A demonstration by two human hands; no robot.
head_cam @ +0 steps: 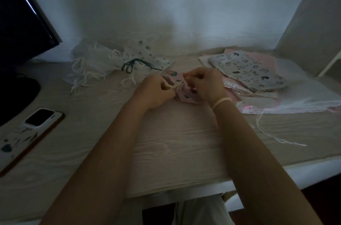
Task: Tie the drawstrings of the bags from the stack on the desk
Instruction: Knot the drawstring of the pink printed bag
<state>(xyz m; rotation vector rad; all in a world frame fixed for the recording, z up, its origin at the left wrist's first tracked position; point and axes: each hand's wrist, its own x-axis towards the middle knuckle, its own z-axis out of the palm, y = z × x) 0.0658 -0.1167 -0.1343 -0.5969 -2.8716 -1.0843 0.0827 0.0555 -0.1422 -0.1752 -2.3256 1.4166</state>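
Hands, left hand (154, 92) and right hand (204, 84), pinch drawstring (178, 84) mid-desk (184, 141).

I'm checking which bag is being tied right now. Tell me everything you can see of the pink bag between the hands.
The pink bag is a small soft fabric pouch printed with little coloured motifs, lying crumpled on the pale wood-grain desk at its middle. Most of it is hidden by the hands. Its white drawstring runs across it, pinched by the left hand and the right hand. Whether a knot is finished cannot be told.
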